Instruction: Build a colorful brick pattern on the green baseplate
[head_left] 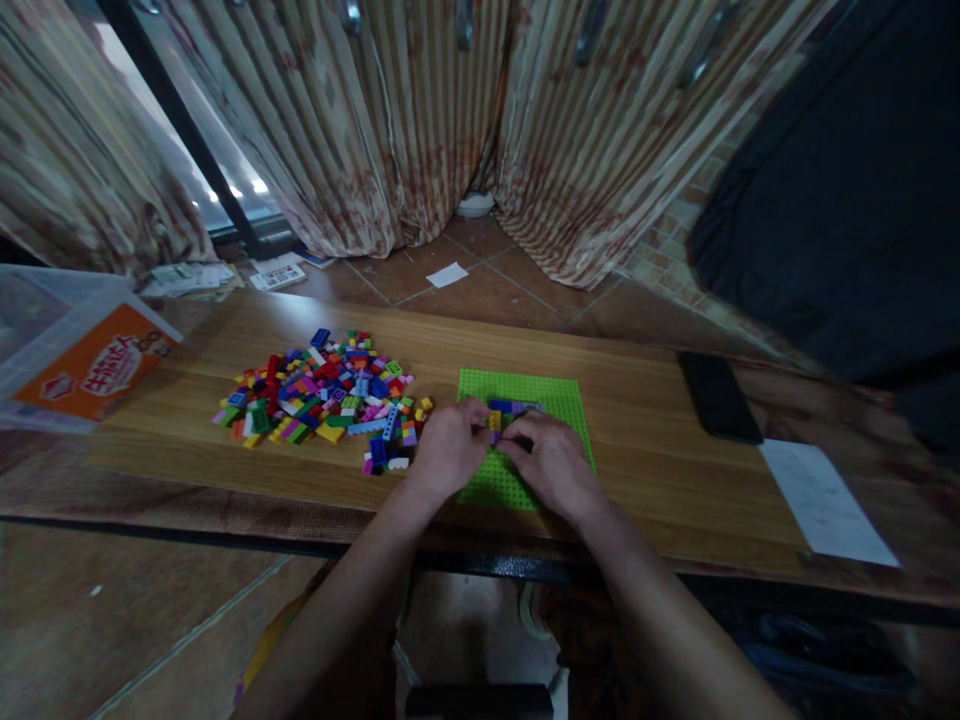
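Observation:
A green studded baseplate [562, 392] lies on the wooden board, with both my hands over it. Blue and purple toy bricks [511, 406] form a short row near its middle. Just in front of the row are a yellow brick [495, 420] and a small purple brick [494, 437]. My left hand [452, 447] is closed, its thumb and forefinger at the yellow brick's left side. From the right, my right hand [553, 462] pinches at the purple brick. The fingers partly cover both bricks, and whether these are pressed onto the studs is unclear.
A heap of mixed bricks [322, 390] spreads left of the baseplate. A clear plastic box [45, 300] with an orange label stands at the far left. A black phone [718, 397] and a white sheet of paper [827, 500] lie to the right.

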